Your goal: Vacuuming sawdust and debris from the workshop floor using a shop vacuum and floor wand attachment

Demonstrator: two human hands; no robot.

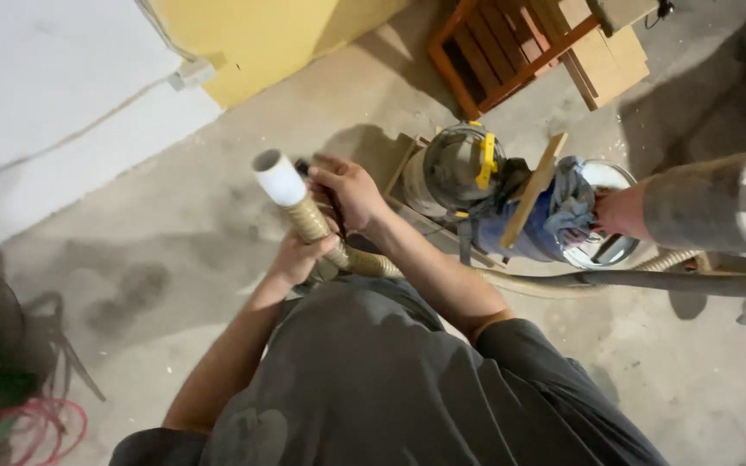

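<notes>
Head view: a person is gripping a ribbed tan hose [325,237] with the left hand [298,256] closed below its white end fitting [278,177], while the right hand [349,190] is clasping a dark part beside it, the hose hanging unattached above the concrete floor [174,259], near a shop vacuum [464,168].

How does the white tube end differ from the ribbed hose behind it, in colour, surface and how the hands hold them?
The white tube end is smooth and plain white; the ribbed hose is tan and ridged. The tube end sticks out free with its open mouth showing, touched by neither hand; the hose is gripped by the left hand, with the right hand just beside it. Both form one continuous line.
</notes>
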